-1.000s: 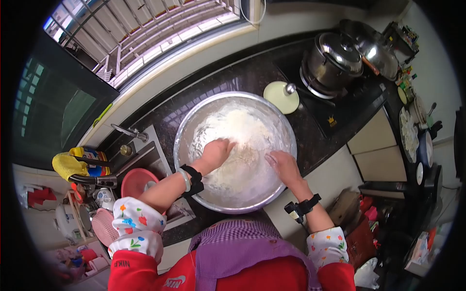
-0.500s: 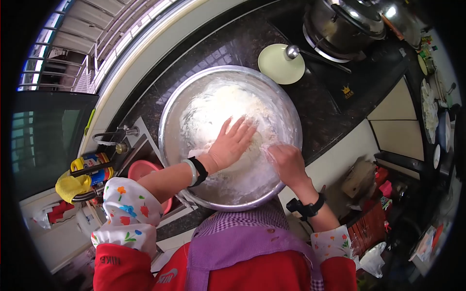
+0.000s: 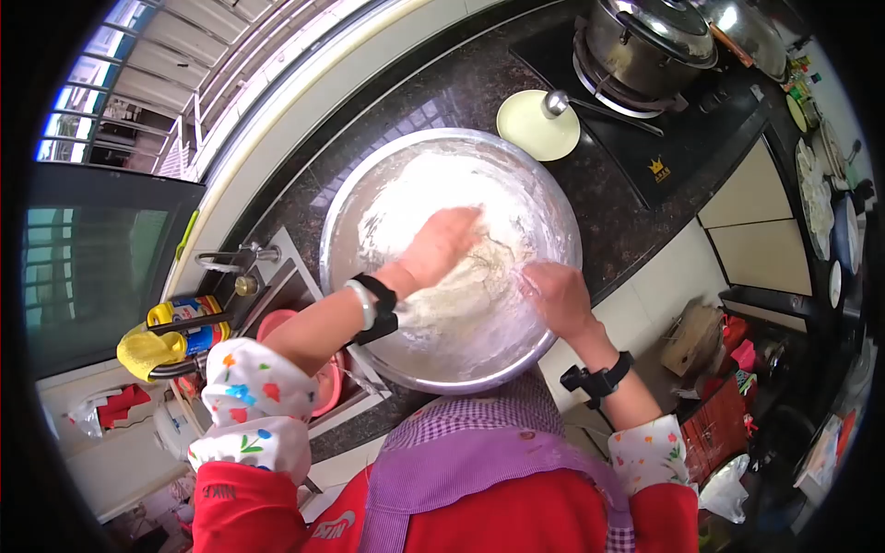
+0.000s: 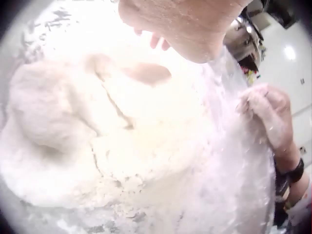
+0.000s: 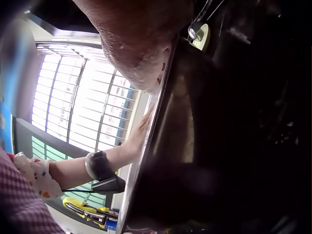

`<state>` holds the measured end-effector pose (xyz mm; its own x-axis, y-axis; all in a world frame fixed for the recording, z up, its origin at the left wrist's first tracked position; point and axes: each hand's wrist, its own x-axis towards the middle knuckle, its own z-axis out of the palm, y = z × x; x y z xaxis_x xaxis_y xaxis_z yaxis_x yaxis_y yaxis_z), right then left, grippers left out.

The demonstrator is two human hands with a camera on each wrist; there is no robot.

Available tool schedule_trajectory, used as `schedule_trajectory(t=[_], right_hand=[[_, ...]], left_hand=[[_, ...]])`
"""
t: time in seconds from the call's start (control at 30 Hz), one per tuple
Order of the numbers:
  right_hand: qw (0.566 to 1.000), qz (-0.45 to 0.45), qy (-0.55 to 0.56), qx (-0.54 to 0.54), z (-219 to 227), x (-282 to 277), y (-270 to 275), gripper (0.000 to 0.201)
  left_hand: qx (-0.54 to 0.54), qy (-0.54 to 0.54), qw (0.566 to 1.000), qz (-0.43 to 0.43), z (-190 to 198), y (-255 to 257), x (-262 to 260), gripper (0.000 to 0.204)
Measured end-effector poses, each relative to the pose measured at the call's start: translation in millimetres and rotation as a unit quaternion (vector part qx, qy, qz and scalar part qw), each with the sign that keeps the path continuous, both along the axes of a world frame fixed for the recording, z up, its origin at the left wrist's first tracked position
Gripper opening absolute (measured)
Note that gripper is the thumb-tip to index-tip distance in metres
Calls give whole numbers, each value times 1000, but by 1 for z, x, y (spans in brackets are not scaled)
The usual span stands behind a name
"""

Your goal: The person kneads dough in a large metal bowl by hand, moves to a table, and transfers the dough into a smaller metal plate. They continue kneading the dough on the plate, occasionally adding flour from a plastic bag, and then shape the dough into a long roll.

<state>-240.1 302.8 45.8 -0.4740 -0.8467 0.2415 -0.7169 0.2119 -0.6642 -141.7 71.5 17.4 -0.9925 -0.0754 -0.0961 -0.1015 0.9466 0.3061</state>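
Note:
A wide metal basin (image 3: 343,203) holds white flour (image 3: 442,184) and a pale, lumpy dough (image 3: 461,295). My left hand (image 3: 438,244) is over the middle of the basin, blurred in the head view. Seen from the left wrist, this hand (image 4: 185,24) hovers close above the dough (image 4: 48,107), fingertips pointing down and nothing in its grasp. Cracks and a hollow mark the dough's surface. At the basin's right side my right hand (image 3: 555,297), dusted with flour, grips the rim with bent fingers. The right wrist view shows that hand (image 5: 141,53) at the rim (image 5: 146,141).
A pale green plate (image 3: 537,129) with a metal ladle (image 3: 556,103) resting on it lies beyond the basin. A lidded pot (image 3: 645,55) stands on the stove at the right. On the left are a sink tap (image 3: 230,258) and a pink bowl (image 3: 327,382).
My left hand went from bent fingers to spread flat on the dough, and is now raised and blurred. My right hand has closed on the rim. The head view has shifted.

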Motion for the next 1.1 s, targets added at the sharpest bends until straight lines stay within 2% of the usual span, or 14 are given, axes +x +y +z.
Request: schedule_trajectory(t=[0.03,0.07,0.13,0.27,0.33,0.43,0.5,0.57,0.63,0.7,0.83,0.9,1.03,1.1], right_hand=[[1000,7,9,5,2,4,0,7],[1000,10,6,15,4,5,-1,7],[1000,5,12,20,3,5,-2,8],[999,-7,29,14,0,7,-2,9],[999,-9,32,15,-1,7,-2,9],[999,-7,31,23,0,7,-3,9],[999,-6,27,33,2,7,-3,9],[997,6,46,56,4,7,-2,8],[997,9,41,70,8,6,-2,7],[996,12,34,83,9,7,-2,6],[997,23,21,69,7,4,1,5],[998,26,6,63,8,3,-1,5],[996,24,-13,80,10,0,1,8],[999,-1,-49,3,8,0,1,13]], left_hand=[[58,-71,988,126,12,-11,17,45],[56,-69,988,129,16,-19,29,45],[102,-281,943,146,26,-26,51,51],[155,-254,927,227,34,0,65,54],[149,-160,938,269,37,19,67,51],[192,-89,941,263,48,44,64,43],[182,-73,953,230,36,52,62,33],[-4,55,997,45,31,58,59,28],[10,-19,999,25,26,55,54,24],[-32,98,985,-140,18,47,51,32],[-34,41,974,-220,10,34,45,40],[-9,9,948,-319,4,27,38,40],[46,19,936,-349,-9,20,15,41],[21,30,935,-354,-12,18,7,42]])
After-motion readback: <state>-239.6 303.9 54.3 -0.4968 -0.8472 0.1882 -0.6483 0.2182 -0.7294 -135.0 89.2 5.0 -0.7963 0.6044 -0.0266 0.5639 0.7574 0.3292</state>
